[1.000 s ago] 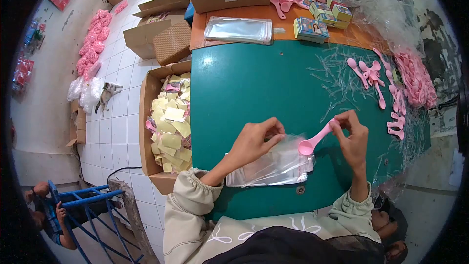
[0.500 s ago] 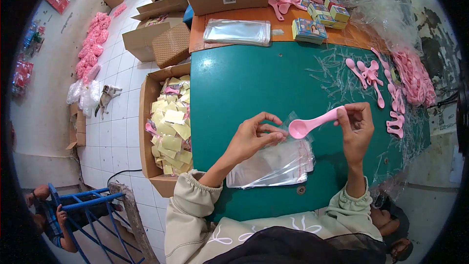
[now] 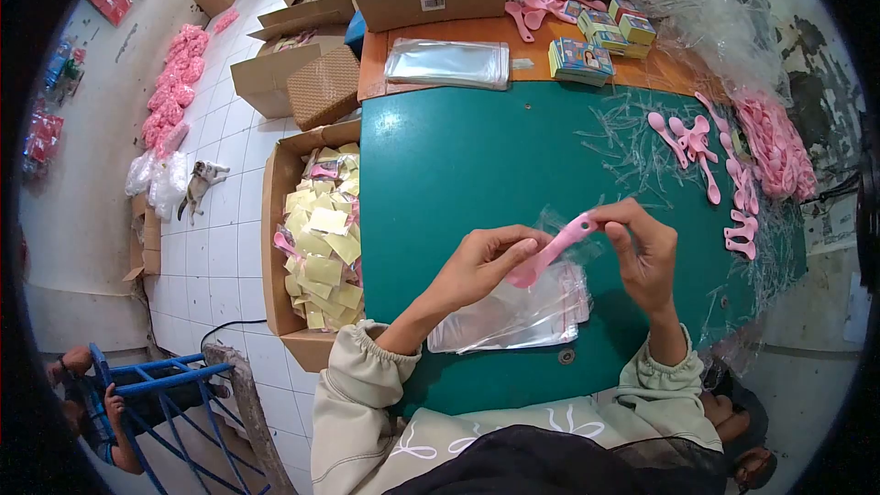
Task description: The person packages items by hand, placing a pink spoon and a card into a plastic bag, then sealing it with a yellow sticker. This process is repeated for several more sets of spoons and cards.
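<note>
Far left, tiled floor: a row of pink bundles (image 3: 174, 82), and a cat (image 3: 203, 179) lying beside white plastic sacks (image 3: 151, 179). Lower left corner: a blue metal frame (image 3: 156, 380) with another person's hand (image 3: 115, 399) on it. Next, an open cardboard box (image 3: 275, 220) set against the table edge, filled with yellow packets (image 3: 321, 238), a few pink items mixed in. The green table (image 3: 458, 156) fills the centre. Left hand (image 3: 481, 264), beige sleeve, over the near part of the table: fingers pinched on a clear bag (image 3: 561, 225) at the bowl end of a pink spoon (image 3: 550, 252). The spoon is held in the air between both hands, tilted, bowl low toward the left hand, handle rising to the right. The bag lies around the spoon; how far in the spoon sits cannot be told. Directly under the hands, a stack of clear bags (image 3: 513, 316) lies flat near the table's near edge. Right hand (image 3: 642, 252): thumb and fingertips clamped on the handle tip. Far side, on an orange table (image 3: 376, 55): a second pile of clear bags (image 3: 447, 62), then small printed boxes (image 3: 582, 57). Right part of the green table: loose pink spoons (image 3: 701, 142) among clear plastic scraps; far right, a heap of pink spoons (image 3: 779, 147) by crumpled plastic sheeting.
</note>
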### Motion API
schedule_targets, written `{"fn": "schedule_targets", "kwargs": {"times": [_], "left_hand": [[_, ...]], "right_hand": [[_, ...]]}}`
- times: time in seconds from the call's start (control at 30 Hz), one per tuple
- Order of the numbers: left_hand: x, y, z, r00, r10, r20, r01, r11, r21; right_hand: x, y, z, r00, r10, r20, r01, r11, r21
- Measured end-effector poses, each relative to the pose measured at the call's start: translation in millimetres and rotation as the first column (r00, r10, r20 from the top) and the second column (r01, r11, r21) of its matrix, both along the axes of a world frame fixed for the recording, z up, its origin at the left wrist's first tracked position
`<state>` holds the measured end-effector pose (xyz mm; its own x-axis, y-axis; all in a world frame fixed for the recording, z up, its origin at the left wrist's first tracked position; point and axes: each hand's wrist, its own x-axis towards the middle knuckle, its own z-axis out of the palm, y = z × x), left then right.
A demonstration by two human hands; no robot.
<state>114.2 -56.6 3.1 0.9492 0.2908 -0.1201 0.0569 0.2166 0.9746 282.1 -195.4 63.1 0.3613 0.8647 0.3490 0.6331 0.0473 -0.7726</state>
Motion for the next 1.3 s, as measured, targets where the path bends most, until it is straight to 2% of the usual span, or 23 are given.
{"fn": "schedule_targets", "kwargs": {"times": [0.1, 0.2, 0.27, 0.3, 0.33, 0.37, 0.4, 0.43, 0.53, 0.6, 0.63, 0.7, 0.77, 0.87, 0.9, 0.97, 1.07, 1.17, 1.27, 1.3], "left_hand": [[0.2, -1.4, 0.8, 0.995, 0.055, 0.084, -0.052, 0.998, -0.044], [-4.0, 2.6, 10.4, 0.987, 0.078, 0.138, -0.076, 0.997, -0.024], [-7.0, 5.7, 16.8, 0.965, 0.117, 0.235, -0.115, 0.993, -0.024], [-9.0, 7.0, 19.5, 0.95, 0.135, 0.281, -0.133, 0.991, -0.027], [-12.0, 8.8, 22.2, 0.937, 0.156, 0.314, -0.148, 0.988, -0.048], [-14.9, 11.6, 24.9, 0.921, 0.177, 0.348, -0.163, 0.984, -0.068], [-16.9, 13.7, 26.6, 0.902, 0.199, 0.383, -0.178, 0.98, -0.091], [-19.4, 13.9, 26.4, 0.885, 0.231, 0.405, -0.229, 0.972, -0.055], [-36.7, 25.3, 35.1, 0.884, 0.267, 0.384, -0.37, 0.902, 0.225], [-45.0, 38.7, 36.3, 0.802, 0.366, 0.472, -0.413, 0.911, -0.002], [-43.4, 38.6, 41.6, 0.809, 0.351, 0.471, -0.41, 0.912, 0.024], [-38.3, 36.1, 44.1, 0.832, 0.335, 0.442, -0.399, 0.915, 0.057], [-35.7, 29.3, 41.4, 0.864, 0.331, 0.378, -0.385, 0.92, 0.075], [-38.5, 26.3, 40.6, 0.87, 0.339, 0.359, -0.377, 0.926, 0.038], [-42.6, 29.4, 39.9, 0.892, 0.311, 0.329, -0.352, 0.933, 0.071], [-44.1, 31.6, 40.6, 0.916, 0.325, 0.234, -0.337, 0.941, 0.013], [-40.5, 33.2, 41.9, 0.938, 0.318, 0.135, -0.309, 0.947, -0.088], [-33.2, 35.5, 39.6, 0.955, 0.291, 0.064, -0.279, 0.95, -0.142], [-29.3, 35.8, 34.1, 0.963, 0.266, 0.031, -0.26, 0.956, -0.135], [-28.6, 36.2, 33.2, 0.965, 0.26, 0.026, -0.255, 0.959, -0.125]], "right_hand": [[2.0, 4.0, 5.2, 0.998, 0.064, 0.021, -0.065, 0.997, 0.039], [26.9, 2.2, 25.7, 0.98, 0.099, 0.174, -0.098, 0.995, -0.017], [63.3, -1.9, 39.7, 0.963, 0.263, 0.054, -0.258, 0.962, -0.087], [96.5, -5.7, 35.0, 0.922, 0.337, -0.192, -0.358, 0.93, -0.088], [134.6, -8.2, 25.4, 0.819, 0.384, -0.426, -0.45, 0.891, -0.062], [174.6, -2.5, 13.5, 0.913, 0.111, -0.391, -0.227, 0.938, -0.263], [203.3, 3.1, 7.7, 0.94, -0.163, -0.3, 0.013, 0.896, -0.445], [214.6, 6.0, 11.7, 0.969, -0.153, -0.196, 0.045, 0.883, -0.467], [239.4, 19.1, 23.4, 0.988, -0.09, 0.128, 0.143, 0.844, -0.517], [249.8, 29.8, 24.7, 0.946, -0.031, 0.323, 0.212, 0.811, -0.545], [242.4, 54.5, 22.0, 0.967, -0.037, 0.251, 0.176, 0.811, -0.558], [243.1, 96.7, -13.3, 0.98, -0.064, 0.186, 0.143, 0.88, -0.452], [269.8, 140.0, -64.3, 0.962, -0.233, 0.145, 0.27, 0.892, -0.361], [253.9, 171.2, -69.9, 0.858, -0.401, 0.322, 0.507, 0.764, -0.4], [251.7, 176.5, -71.2, 0.837, -0.403, 0.37, 0.531, 0.761, -0.373], [248.4, 179.6, -75.1, 0.786, -0.407, 0.465, 0.578, 0.75, -0.321], [227.1, 178.8, -65.9, 0.639, -0.509, 0.577, 0.67, 0.737, -0.092], [250.6, 180.8, -75.3, 0.686, -0.499, 0.53, 0.65, 0.747, -0.138], [253.5, 171.0, -77.8, 0.661, -0.495, 0.563, 0.604, 0.797, -0.008], [246.1, 166.6, -71.6, 0.721, -0.455, 0.522, 0.547, 0.837, -0.026]]}}
